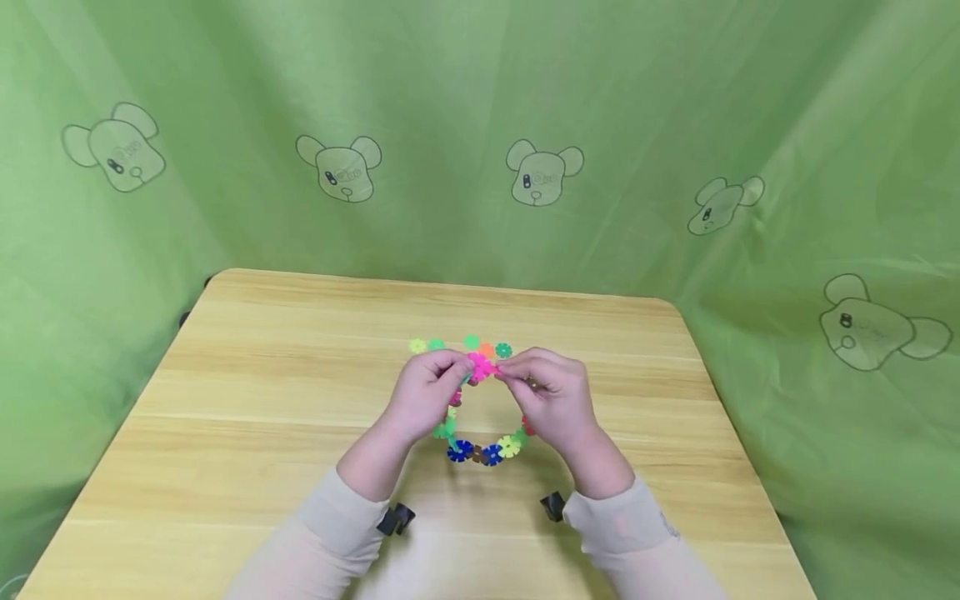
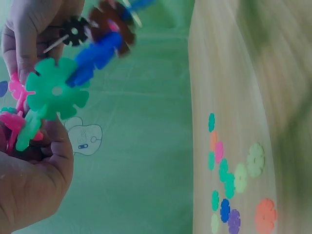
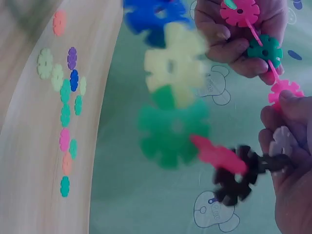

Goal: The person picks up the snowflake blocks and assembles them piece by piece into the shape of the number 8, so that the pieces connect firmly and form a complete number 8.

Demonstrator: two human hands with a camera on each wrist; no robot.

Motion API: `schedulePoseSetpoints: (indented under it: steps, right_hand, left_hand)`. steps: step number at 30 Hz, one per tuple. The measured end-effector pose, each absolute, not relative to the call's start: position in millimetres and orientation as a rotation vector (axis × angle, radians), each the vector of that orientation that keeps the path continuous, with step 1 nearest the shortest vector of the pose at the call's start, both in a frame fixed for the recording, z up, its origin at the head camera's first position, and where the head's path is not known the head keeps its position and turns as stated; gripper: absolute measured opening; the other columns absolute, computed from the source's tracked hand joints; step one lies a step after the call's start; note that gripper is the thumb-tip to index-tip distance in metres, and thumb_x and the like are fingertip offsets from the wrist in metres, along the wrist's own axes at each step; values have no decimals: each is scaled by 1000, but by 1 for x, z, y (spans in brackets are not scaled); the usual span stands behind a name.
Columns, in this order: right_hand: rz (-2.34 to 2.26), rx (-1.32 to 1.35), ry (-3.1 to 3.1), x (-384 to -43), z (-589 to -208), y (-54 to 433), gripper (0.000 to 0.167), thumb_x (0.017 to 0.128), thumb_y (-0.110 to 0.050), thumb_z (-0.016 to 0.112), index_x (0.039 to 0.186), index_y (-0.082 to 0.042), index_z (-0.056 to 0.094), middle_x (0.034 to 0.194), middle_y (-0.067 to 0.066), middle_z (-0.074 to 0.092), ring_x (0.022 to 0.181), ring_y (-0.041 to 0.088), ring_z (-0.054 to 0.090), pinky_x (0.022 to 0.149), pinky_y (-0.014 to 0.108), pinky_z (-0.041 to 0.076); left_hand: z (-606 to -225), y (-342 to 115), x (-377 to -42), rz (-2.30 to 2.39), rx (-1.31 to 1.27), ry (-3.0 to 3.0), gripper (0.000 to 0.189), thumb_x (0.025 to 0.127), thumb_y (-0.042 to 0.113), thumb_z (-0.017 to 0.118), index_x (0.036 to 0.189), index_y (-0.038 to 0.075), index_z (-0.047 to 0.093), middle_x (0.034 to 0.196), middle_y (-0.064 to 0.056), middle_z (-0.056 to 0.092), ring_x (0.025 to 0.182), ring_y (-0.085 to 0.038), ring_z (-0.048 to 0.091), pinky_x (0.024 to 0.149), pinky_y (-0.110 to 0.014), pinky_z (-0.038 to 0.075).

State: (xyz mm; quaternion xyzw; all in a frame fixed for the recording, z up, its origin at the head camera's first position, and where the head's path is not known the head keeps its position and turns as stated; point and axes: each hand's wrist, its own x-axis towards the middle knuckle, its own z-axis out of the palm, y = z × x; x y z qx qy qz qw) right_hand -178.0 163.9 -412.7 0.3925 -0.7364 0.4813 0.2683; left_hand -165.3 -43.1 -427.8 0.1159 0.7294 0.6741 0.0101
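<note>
Both hands hold up a looped chain of interlocking plastic snowflake discs [image 1: 492,455] above the table, with blue, brown, yellow, green, pink and black pieces joined at their slots. My left hand [image 1: 426,392] grips the chain at a pink disc [image 3: 239,12] and a green disc [image 3: 264,51]. Facing it, my right hand [image 1: 555,396] pinches another pink disc [image 3: 284,92] between thumb and fingers. The hands are close together at the far side of the loop. A black disc [image 2: 74,31] hangs by the right hand; the palms hide part of the chain.
Loose discs lie on the wooden table [image 1: 262,400] beyond the hands, among them an orange one [image 3: 59,23], a purple one [image 3: 72,58] and several green ones. A green curtain [image 1: 450,75] with bear-head drawings surrounds the table's back and sides.
</note>
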Motion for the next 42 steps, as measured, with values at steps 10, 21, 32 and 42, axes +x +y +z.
schedulePoseSetpoints:
  steps: [10, 21, 32, 42]
  right_hand:
    - [1742, 682, -2307, -170, -429, 198, 34, 97, 11, 65, 130, 15, 58, 119, 30, 68, 107, 15, 67, 94, 23, 56]
    - [1849, 620, -2239, -166, -437, 186, 16, 104, 8, 53, 112, 15, 65, 83, 13, 65, 73, 11, 62, 64, 21, 55]
    - [1702, 586, -2349, -161, -431, 177, 14, 105, 1, 59, 111, 7, 71, 83, 11, 64, 70, 22, 60, 61, 23, 53]
    - [1718, 485, -2342, -161, -430, 171, 17, 106, 0, 59, 94, 4, 71, 76, 13, 66, 63, 15, 60, 54, 25, 54]
  left_hand:
    - [-427, -47, -164, 2193, 334, 2263, 22, 109, 10, 57, 105, -2, 75, 80, -4, 67, 61, -12, 55, 58, -28, 58]
    - [-428, -46, -167, 2279, 258, 2146, 20, 110, 9, 55, 109, -6, 69, 88, -9, 68, 64, -14, 57, 62, -26, 59]
    - [-430, -46, -168, 2264, 280, 2169, 18, 108, 9, 59, 112, -6, 69, 89, -7, 64, 66, -16, 59, 62, -27, 60]
    - [-431, -45, -168, 2229, 289, 2191, 19, 106, 10, 63, 110, -6, 70, 91, -6, 64, 75, -14, 61, 64, -33, 63]
